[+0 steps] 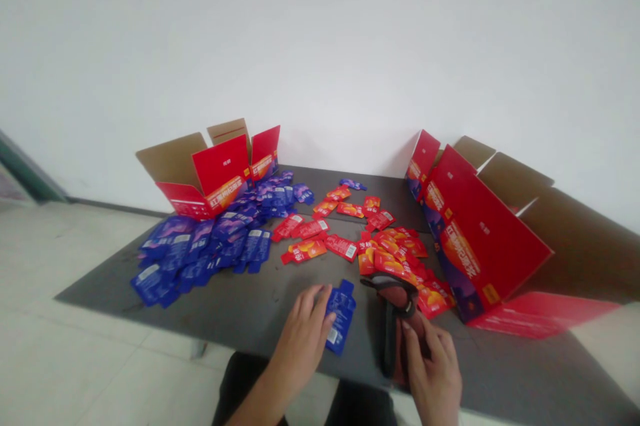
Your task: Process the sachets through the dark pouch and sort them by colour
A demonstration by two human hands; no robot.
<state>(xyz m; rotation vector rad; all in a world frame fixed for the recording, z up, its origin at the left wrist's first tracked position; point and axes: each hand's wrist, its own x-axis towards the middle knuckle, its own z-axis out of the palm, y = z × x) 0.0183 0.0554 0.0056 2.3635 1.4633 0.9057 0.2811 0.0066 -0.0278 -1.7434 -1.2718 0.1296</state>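
Open red boxes (223, 163) stand at the left of the counter (280, 293), by a heap of blue sachets (200, 246). The left hand (303, 327), loosely open, fingers together, meets the edge of a single blue sachet (341, 319) lying flat. Beyond are scattered red-orange sachets (393, 253). The right hand (434, 363) grips a brown-and-black strapped item (397, 299), beside more open red boxes (467, 233).

- Plain off-white painted wall (340, 59) filling the whole back of the view, softly brighter around its middle!
- Dark grey flat-topped table (240, 299), its far edge by that wall!
- Pale, glossy tiled floor (75, 346) with thin joint lines, dark skirting (115, 206) along the wall's foot, and a green-edged opening (25, 166) far left!
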